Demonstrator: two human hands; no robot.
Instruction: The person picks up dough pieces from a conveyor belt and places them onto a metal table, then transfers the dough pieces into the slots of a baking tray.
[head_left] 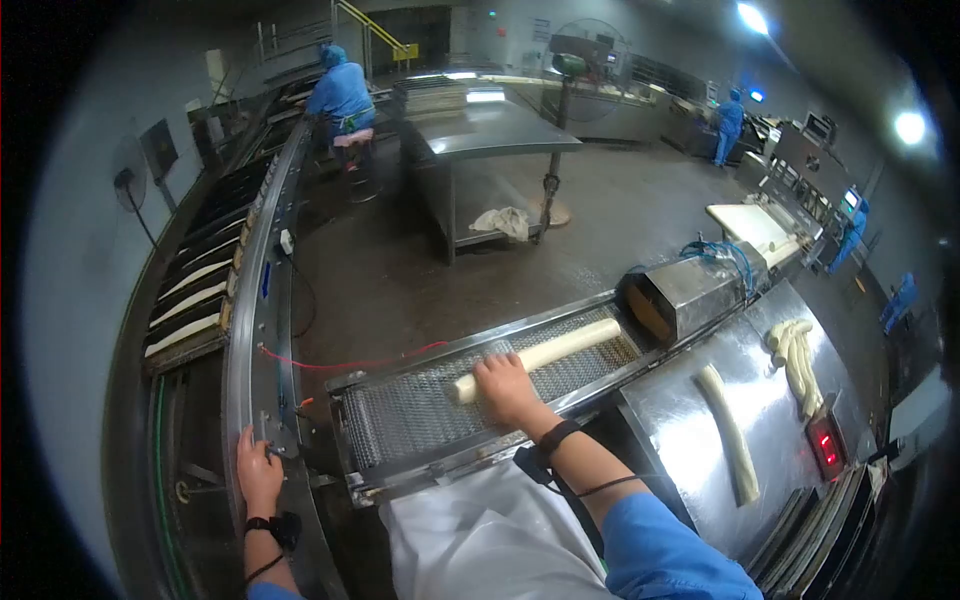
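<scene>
A long pale dough roll (pixel 575 346) lies along the mesh conveyor belt (pixel 400 425) in front of me. My right hand (pixel 507 388) is on its near end, with the fingers curled over the top. To the left, my left hand (pixel 260 470) rests at the metal side rail (pixel 255 350) of a long conveyor line. Its thumb and forefinger are apart, and I see nothing held in it. A dark band with a small device sits on each wrist.
A metal housing (pixel 700 290) covers the belt's far end. On the steel table (pixel 690 440) at right lie a dough strip (pixel 730 430), several dough pieces (pixel 795 362) and a red display (pixel 826 445). Dough-filled trays (pixel 190 315) line the left conveyor. Co-workers in blue stand farther off.
</scene>
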